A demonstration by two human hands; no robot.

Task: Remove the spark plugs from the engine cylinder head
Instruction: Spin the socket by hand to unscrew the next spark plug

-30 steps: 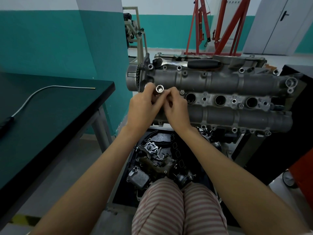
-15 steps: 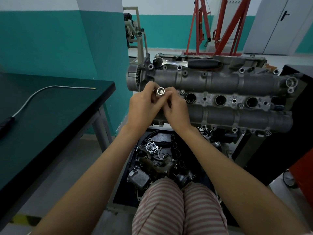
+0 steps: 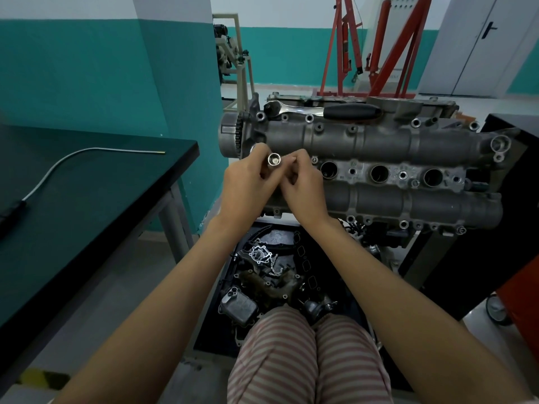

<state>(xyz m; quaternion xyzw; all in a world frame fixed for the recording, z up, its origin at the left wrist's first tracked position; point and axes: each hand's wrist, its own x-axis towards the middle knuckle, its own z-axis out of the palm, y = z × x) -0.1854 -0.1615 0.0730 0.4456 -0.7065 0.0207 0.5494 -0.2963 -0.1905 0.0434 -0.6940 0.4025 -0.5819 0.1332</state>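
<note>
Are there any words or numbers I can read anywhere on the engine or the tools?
None can be read.
Grey metal cylinder head: a small cast mark between the plug holes, too blurred to read.
Black-handled chrome ratchet: no lettering shows.
Shiny silver socket: no lettering shows.

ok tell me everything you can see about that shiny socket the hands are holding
The socket is a short tube of bright polished metal, its round open end turned up toward the camera, with something pale just visible inside. It is tilted and held above the left end of the cylinder head, near the three open plug wells. The left hand grips its body from below; the right hand pinches at it from the right. Its lower end is hidden by the fingers.
</note>
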